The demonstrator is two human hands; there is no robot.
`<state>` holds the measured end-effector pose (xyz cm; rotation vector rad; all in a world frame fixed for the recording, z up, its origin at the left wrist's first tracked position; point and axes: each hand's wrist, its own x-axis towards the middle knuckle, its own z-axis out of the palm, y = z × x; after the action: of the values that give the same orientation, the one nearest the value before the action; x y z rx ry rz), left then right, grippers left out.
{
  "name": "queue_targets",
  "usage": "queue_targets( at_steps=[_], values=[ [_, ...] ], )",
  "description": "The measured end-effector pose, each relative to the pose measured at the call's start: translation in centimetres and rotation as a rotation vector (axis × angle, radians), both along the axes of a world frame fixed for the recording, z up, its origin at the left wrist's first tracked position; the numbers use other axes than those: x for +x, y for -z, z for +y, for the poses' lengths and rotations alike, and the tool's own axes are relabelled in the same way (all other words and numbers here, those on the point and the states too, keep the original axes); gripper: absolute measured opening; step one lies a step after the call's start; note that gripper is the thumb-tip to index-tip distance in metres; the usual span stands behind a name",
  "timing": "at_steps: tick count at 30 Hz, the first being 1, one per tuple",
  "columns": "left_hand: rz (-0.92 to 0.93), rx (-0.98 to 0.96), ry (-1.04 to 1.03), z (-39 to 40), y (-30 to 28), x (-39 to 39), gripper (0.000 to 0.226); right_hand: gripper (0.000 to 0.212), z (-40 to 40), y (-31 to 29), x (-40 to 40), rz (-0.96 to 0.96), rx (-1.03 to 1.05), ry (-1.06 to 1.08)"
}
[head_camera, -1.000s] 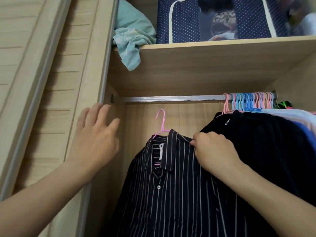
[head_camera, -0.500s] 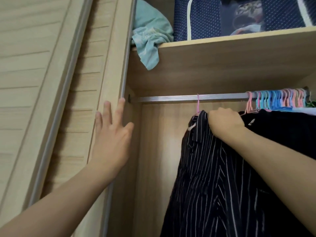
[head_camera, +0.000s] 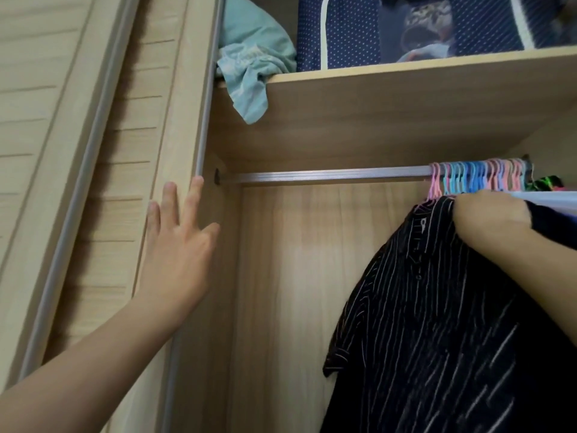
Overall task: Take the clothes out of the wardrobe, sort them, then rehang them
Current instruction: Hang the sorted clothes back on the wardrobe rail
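A black shirt with thin white stripes (head_camera: 437, 307) hangs at the right of the open wardrobe, its collar up against the cluster of pink and blue hangers (head_camera: 477, 179) on the metal rail (head_camera: 327, 175). My right hand (head_camera: 490, 223) grips the shirt at its shoulder, just below the rail; the fingers are curled and turned away from me. My left hand (head_camera: 178, 245) lies flat with straight fingers against the edge of the sliding door (head_camera: 175, 126). Other hung clothes at the far right are mostly hidden behind my right arm.
The shelf (head_camera: 406, 70) above the rail carries a crumpled teal cloth (head_camera: 253, 67) that droops over its edge and a navy dotted storage bag (head_camera: 359, 29). Left of the shirt, the bare wooden back panel (head_camera: 296, 276) shows under the rail. Slatted door panels fill the left side.
My right hand lifted the striped shirt up to the rail, then slid it right against the other hangers. My left hand stayed flat on the door edge.
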<state>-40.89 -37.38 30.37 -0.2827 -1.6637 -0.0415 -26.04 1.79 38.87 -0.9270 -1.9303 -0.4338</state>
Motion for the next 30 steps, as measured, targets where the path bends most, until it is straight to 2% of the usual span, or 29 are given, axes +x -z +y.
queue_targets(
  at_steps=[5,7,9,12,14,17,19,22,24,26,30],
  values=[
    [0.005,-0.007,0.003,0.2,-0.1,0.2,0.017,0.032,-2.2,0.2,-0.6,-0.039,0.092,0.012],
    [-0.011,-0.008,-0.016,0.3,-0.2,0.4,0.018,0.034,-3.5,0.6,-0.9,-0.044,0.222,0.045],
    [-0.042,-0.02,-0.044,0.3,-0.4,0.6,0.02,0.032,-5.3,1.1,-1.2,-0.049,0.339,-0.012],
    [-0.112,-0.022,-0.105,0.1,-0.6,1.5,0.033,0.026,-9.1,2.6,-2.3,-0.106,0.365,-0.3],
    [-0.167,-0.048,-0.108,0.0,-0.6,2.5,0.05,0.024,-12.2,4.0,-3.1,-0.068,0.379,-0.543],
    [-0.183,-0.031,0.041,-0.7,1.5,4.8,0.058,0.023,-17.4,6.7,-4.1,0.032,0.367,-0.917],
    [-0.171,0.002,0.112,-1.8,4.1,6.6,0.052,0.024,-21.6,8.9,-4.5,0.1,0.325,-1.186],
    [-0.314,0.037,0.083,-5.8,10.0,8.7,0.025,0.024,-29.4,13.3,-4.6,0.107,0.185,-1.528],
    [-0.55,0.135,0.022,-10.1,14.7,10.9,0.001,0.023,-35.5,17.8,-4.6,-0.023,0.039,-1.73],
    [-0.761,0.265,-0.069,-15.8,20.5,13.8,0.006,0.023,-42.0,23.5,-4.0,-0.228,-0.128,-1.873],
    [-1.101,0.594,-0.166,-27.8,34.5,22.1,0.029,0.022,-53.5,36.6,-1.7,-0.772,-0.314,-1.955]
  ],
)
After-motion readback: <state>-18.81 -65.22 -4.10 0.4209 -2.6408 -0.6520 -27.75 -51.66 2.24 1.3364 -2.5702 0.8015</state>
